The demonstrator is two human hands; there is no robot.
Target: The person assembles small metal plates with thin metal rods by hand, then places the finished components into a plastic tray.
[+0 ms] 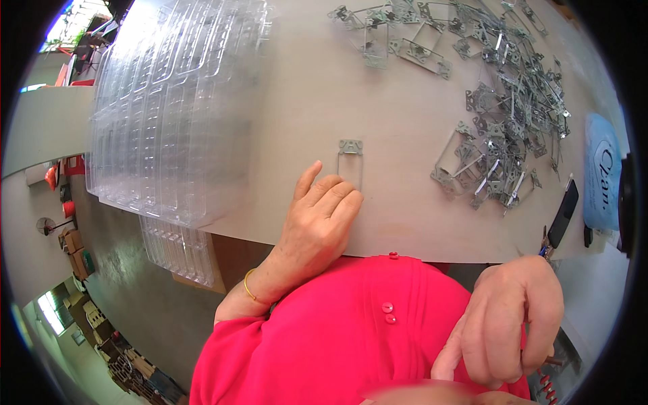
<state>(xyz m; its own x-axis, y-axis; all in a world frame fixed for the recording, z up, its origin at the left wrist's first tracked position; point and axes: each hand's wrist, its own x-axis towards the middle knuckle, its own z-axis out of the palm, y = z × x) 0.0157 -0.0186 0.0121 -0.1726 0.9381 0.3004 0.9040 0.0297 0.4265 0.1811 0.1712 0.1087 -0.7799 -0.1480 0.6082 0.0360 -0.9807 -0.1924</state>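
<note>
"Right hand (509,324)?"

"In front of the red shirt (331,331), fingers curled; contents, if any, cannot be told."

"Left hand (320,216)?"

"Loosely bent; grip unconfirmed. Step, as judged: handling one metal frame (350,148). Next move calls for a light fingertip pinch."

"Frame's position?"

"On the desk (297,101), near end hidden by the left hand, plated end just beyond. Farther right: a bracket heap (516,101)."

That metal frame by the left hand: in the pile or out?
Out: the metal frame lies at the left hand, with tabletop showing between it and the pile to its right.
</note>
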